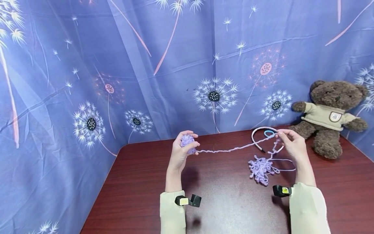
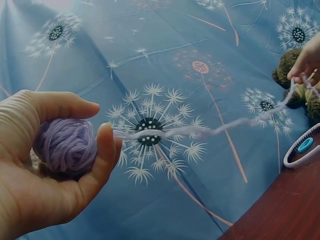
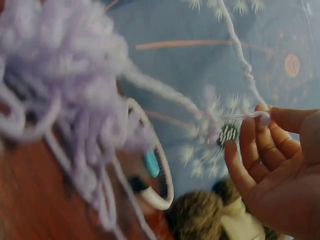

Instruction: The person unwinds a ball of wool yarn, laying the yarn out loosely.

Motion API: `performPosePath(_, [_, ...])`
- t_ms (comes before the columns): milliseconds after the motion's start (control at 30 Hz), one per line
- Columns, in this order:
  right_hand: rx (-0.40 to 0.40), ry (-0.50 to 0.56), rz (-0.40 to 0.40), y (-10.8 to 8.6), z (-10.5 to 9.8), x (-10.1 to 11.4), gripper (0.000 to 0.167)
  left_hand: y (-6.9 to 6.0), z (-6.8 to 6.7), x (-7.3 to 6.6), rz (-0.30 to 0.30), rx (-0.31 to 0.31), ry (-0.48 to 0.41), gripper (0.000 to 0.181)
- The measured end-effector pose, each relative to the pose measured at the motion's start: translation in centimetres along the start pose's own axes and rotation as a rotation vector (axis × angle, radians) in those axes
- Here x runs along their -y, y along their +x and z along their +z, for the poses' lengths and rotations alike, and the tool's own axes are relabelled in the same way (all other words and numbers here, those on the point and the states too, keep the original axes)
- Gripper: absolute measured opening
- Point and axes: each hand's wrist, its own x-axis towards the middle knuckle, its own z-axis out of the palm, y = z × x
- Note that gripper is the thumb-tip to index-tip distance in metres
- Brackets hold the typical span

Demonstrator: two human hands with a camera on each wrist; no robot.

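Observation:
My left hand grips a small ball of lilac yarn, fingers and thumb curled round it. From the ball a strand of yarn runs across to my right hand, which pinches it between thumb and forefinger. Below the right hand dangles a loose, loopy tangle of the same yarn, joined to the pinched strand. In the right wrist view the tangle looms large and blurred at the left, and the pinching right hand shows at the right.
A white headband lies at the table's back edge with a blue ring by it. A brown teddy bear in a pale sweater sits at the back right. The dark red table meets a blue dandelion-print cloth behind.

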Motion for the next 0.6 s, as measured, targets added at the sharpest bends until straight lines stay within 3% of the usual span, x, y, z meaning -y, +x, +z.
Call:
performPosePath(167, [0.061, -0.281, -0.096, -0.3, 2.7, 1.2, 0.015, 0.1, 0.2, 0.1, -0.02, 0.001, 0.007, 0.036])
performPosePath(233, [0.096, -0.425, -0.157, -0.6, 4.4, 1.7, 0.02, 0.0, 0.3, 0.1, -0.025, -0.001, 0.009, 0.037])
performPosePath(333, [0.18, -0.553, -0.212, -1.3, 7.5, 2.4, 0.026, 0.0, 0.3, 0.1, -0.021, 0.002, 0.008, 0.037])
performPosePath(433, [0.291, -0.557, -0.227, -2.5, 10.9, 2.8, 0.023, 0.0, 0.3, 0.2, -0.016, 0.01, 0.012, 0.037])
performPosePath(600, [0.453, -0.436, -0.238, -4.7, 15.6, 2.4, 0.02, 0.1, 0.5, 0.2, -0.014, 0.022, 0.008, 0.036])
